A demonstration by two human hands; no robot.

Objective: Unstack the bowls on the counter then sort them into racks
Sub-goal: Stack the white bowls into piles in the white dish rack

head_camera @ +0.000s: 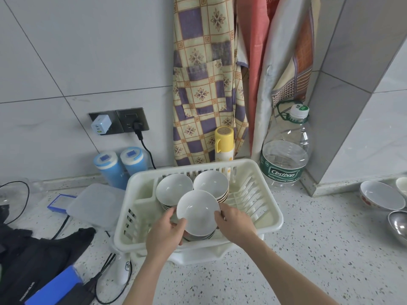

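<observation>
We hold a white bowl (198, 213) with both hands over the near part of the white dish rack (259, 219), on a stack of bowls. Our left hand (164, 233) grips its left rim, our right hand (236, 225) its right rim. Two more bowl stacks (174, 187) (211, 183) sit farther back in the rack. A red-patterned bowl (381, 194) lies far right on the speckled counter (308, 249).

1. A single head-worn, wide-angle view is given, aimed forward and down at the counter (308, 249).
2. The tiled wall (66, 62) is faced squarely.
3. The dish rack (273, 216) is seen close, at arm's reach, near frame centre.
4. No second view is provided.
</observation>
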